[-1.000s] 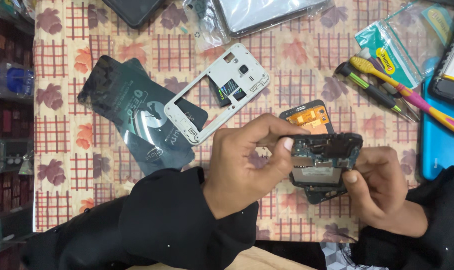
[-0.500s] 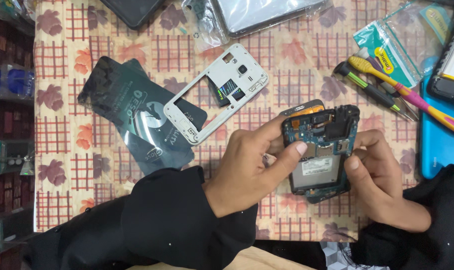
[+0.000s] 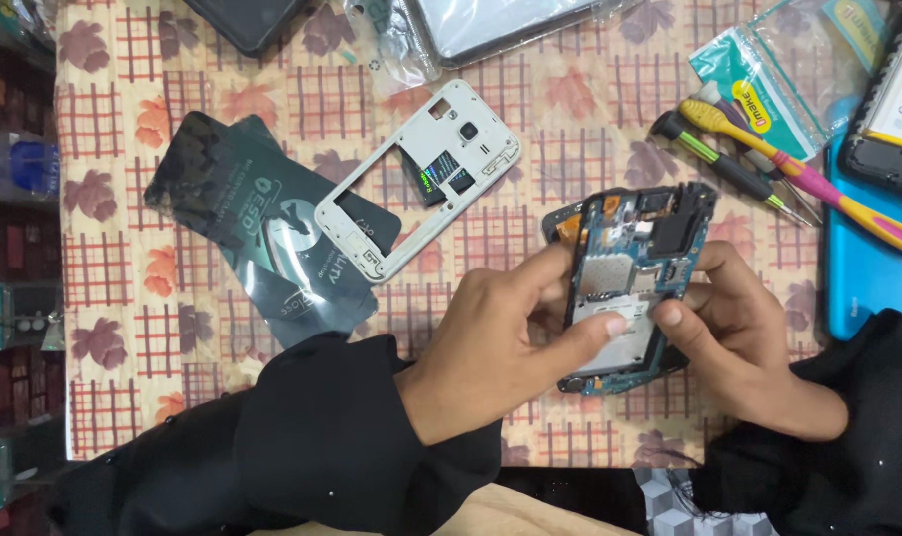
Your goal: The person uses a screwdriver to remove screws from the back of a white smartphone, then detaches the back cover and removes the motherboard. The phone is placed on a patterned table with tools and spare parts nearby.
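A dismantled phone body with a blue circuit board (image 3: 642, 260) lies tilted in both my hands above the table, board side up. My left hand (image 3: 515, 333) grips its left edge, thumb pressed on the silver shield near the lower middle. My right hand (image 3: 734, 333) holds the right edge, thumb resting on the same shield. A white plastic phone mid-frame (image 3: 411, 184) lies to the upper left on the cloth, partly over a dark anti-static bag (image 3: 257, 233).
Screwdrivers and a yellow-pink tool (image 3: 769, 164) lie at the upper right beside a clear packet (image 3: 769, 79). A blue phone cover (image 3: 863, 268) sits at the right edge. Dark phones (image 3: 491, 25) rest along the top. Shelves border the patterned tablecloth (image 3: 124, 328) on the left.
The phone body has been turned from nearly edge-on to flat, so the circuit board faces up. Both thumbs have moved onto the silver shield.
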